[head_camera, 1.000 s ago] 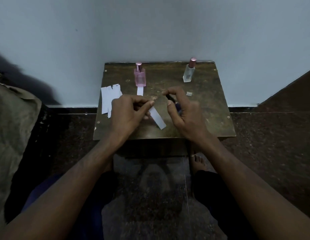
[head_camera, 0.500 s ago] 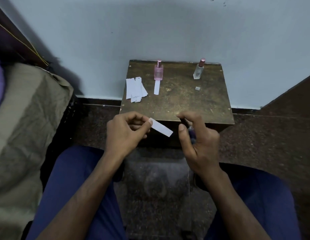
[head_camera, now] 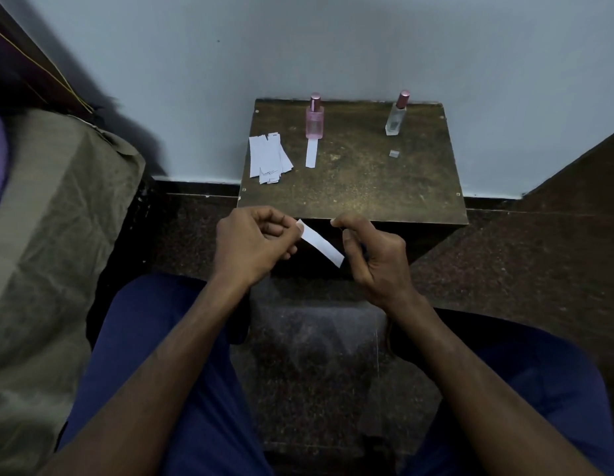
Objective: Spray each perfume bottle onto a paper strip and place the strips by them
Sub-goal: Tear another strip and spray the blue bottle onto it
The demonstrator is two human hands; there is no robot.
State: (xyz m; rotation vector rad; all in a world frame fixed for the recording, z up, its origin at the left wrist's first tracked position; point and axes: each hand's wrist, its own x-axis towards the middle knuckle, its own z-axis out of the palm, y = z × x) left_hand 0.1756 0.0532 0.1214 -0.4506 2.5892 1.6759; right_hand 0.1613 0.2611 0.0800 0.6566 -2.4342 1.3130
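Pink bottle, rose metallic cap. Clear bottle at 3 o'clock of it, same rose cap. White strip at 6 o'clock of pink bottle; white strip stack at 9 o'clock. Table dark brown, speckled, worn. Held strip white. Trousers navy. Wall pale blue-grey. Floor dark mottled brown.

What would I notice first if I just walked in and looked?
Probably the white paper strip pinched in the left hand, pointing toward the right hand, which grips something small and dark. Next, the pink bottle at the table's back edge, a strip lying in front of it.
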